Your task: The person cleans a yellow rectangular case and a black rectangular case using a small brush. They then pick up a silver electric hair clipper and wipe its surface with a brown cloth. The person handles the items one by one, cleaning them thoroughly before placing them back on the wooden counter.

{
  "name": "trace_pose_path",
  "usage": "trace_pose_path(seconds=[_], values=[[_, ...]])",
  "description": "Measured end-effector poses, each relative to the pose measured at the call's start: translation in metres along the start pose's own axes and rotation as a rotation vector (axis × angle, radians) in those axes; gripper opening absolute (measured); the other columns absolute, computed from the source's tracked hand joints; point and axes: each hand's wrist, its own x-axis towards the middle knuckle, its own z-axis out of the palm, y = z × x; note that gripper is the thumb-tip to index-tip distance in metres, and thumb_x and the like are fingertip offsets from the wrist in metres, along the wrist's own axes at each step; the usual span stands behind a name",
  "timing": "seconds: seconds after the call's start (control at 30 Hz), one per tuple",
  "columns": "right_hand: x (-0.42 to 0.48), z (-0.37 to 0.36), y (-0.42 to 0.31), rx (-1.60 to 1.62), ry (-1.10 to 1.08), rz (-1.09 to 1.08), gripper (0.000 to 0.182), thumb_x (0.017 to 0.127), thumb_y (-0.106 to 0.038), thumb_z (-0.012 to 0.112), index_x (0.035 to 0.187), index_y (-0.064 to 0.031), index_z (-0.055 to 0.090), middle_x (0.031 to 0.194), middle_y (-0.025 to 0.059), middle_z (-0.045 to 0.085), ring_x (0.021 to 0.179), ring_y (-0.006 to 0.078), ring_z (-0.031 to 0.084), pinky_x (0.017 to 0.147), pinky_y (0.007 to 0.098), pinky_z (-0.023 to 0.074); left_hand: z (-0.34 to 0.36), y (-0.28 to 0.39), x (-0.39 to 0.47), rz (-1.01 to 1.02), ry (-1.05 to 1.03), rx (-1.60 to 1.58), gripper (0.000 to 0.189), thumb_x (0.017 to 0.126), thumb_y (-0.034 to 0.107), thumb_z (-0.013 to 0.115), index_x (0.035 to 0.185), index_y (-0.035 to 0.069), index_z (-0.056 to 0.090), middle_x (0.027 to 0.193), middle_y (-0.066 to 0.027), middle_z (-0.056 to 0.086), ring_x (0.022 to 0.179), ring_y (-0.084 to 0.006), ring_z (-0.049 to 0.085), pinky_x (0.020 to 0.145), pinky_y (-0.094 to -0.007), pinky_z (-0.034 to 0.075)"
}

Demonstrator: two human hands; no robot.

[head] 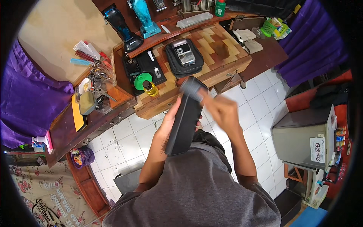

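Note:
My left hand (171,115) grips a long black case (184,122) from beneath, its thumb along the near side and fingertips showing at the far edge. The case slants up and away in front of my grey shirt. At its upper end, my right hand (222,110) holds a grey brush-like item (190,87) against or just over the surface; motion blur hides its exact kind. Just beyond the case, a silver-and-black electric shaver (184,52) lies on a black zip pouch (185,68) on the wooden counter (208,39).
A yellow oil bottle (150,88) stands near the counter's front edge beside a green lid (142,81). Black hair clippers (122,28) and a turquoise clipper (144,17) stand on the raised shelf. Scissors and combs (85,52) crowd the left holder. A grey cabinet (297,136) is at right.

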Motion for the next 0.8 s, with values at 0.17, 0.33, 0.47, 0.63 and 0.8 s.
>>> trace_pose_path(seconds=[0.17,0.33,0.47,0.63,0.8], values=[[0.006,-0.027,-0.025,0.464,-0.357,0.032,0.032,0.085,-0.014,0.071,0.116,-0.0157,0.07,0.063,0.0071,0.064,0.054,0.0178,0.059,0.053,0.032,0.0467,0.017,-0.005,-0.012,0.021,0.102,-0.124,0.067,0.087,0.072,0.045,0.111,0.01,0.056,0.09,-0.0054,0.054,0.072,-0.0154,0.052,0.055,-0.0273,0.047],[-0.007,-0.02,-0.024,0.279,-0.4,0.052,0.03,0.086,-0.016,0.07,0.115,-0.0151,0.071,0.062,0.0057,0.058,0.051,0.014,0.052,0.051,0.0309,0.0432,-0.015,0.001,-0.001,0.118,0.164,0.26,0.064,0.09,0.068,0.044,0.116,0.01,0.053,0.089,-0.0003,0.053,0.073,-0.0108,0.053,0.056,-0.0236,0.046],[0.016,-0.016,0.015,0.01,0.159,0.286,0.025,0.088,-0.009,0.067,0.113,-0.0064,0.071,0.064,0.0132,0.06,0.055,0.0103,0.054,0.052,0.0291,0.0434,-0.018,-0.003,-0.002,0.167,0.188,0.392,0.06,0.093,0.057,0.052,0.127,0.008,0.05,0.101,-0.0013,0.058,0.08,-0.0128,0.058,0.066,-0.0247,0.051],[0.004,-0.039,-0.031,0.358,-0.636,0.061,0.024,0.086,-0.008,0.069,0.109,-0.0081,0.073,0.064,0.0125,0.062,0.054,0.0116,0.055,0.053,0.0312,0.0434,-0.031,0.002,0.0,0.228,0.068,0.152,0.047,0.093,0.03,0.063,0.129,0.002,0.052,0.108,-0.0071,0.065,0.091,-0.0139,0.066,0.08,-0.0282,0.055],[0.008,-0.021,0.003,0.148,0.099,0.26,0.022,0.085,-0.007,0.069,0.106,-0.0022,0.072,0.08,0.0116,0.072,0.057,0.0085,0.053,0.056,0.0268,0.044,-0.035,0.003,-0.009,0.081,0.056,-0.12,0.047,0.092,0.023,0.06,0.133,0.003,0.049,0.112,-0.014,0.065,0.09,-0.0205,0.069,0.079,-0.0307,0.057]])
